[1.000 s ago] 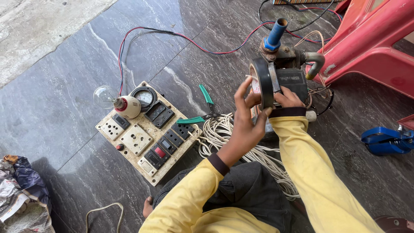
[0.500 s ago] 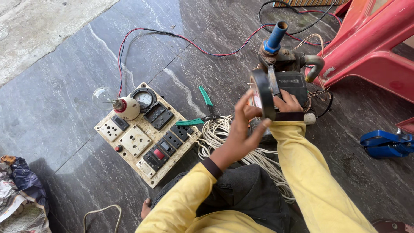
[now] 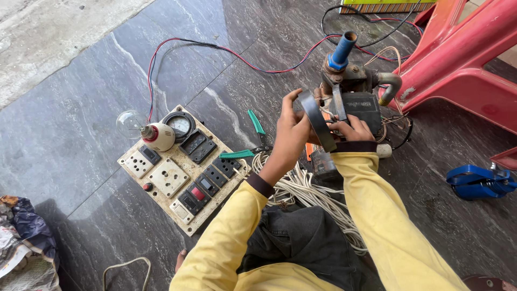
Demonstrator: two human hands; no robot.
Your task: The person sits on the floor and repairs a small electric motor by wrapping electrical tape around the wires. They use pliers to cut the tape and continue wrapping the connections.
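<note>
Change: since a second ago the left hand (image 3: pixel 291 129) has slid up along the dark round end cover (image 3: pixel 315 119), fingers now spread higher over its rim; the motor and the board have stayed put.
Left hand: curled around the end cover from the left, thumb and fingers closed on its edge, holding it tilted on its side against the motor.
Right hand: the right hand (image 3: pixel 353 129) is pressed on the near face of the small pump motor (image 3: pixel 358 105), fingers bent over it; how firmly it grips I cannot tell.
Pump motor: sitting on the floor (image 3: pixel 64 124) just in front of the person, by the red plastic chair (image 3: pixel 463 59), with a blue pipe stub (image 3: pixel 342 51) sticking up from the top and a grey elbow outlet (image 3: pixel 390 86) on its right.
Wiring: red and black leads (image 3: pixel 215 51) loop across the floor from the motor towards the board; a bundle of white cable (image 3: pixel 301 188) lies under the forearms.
Test board: the cream switch board (image 3: pixel 177 172) lies flat to the left, carrying a clear bulb (image 3: pixel 132 124) in a white holder, a round meter (image 3: pixel 180 125), sockets and black switches.
Tools: green-handled pliers (image 3: pixel 250 140) rest between board and hands.
Right edge: a blue clamp-like thing (image 3: pixel 479 180) lies well apart from the work.
</note>
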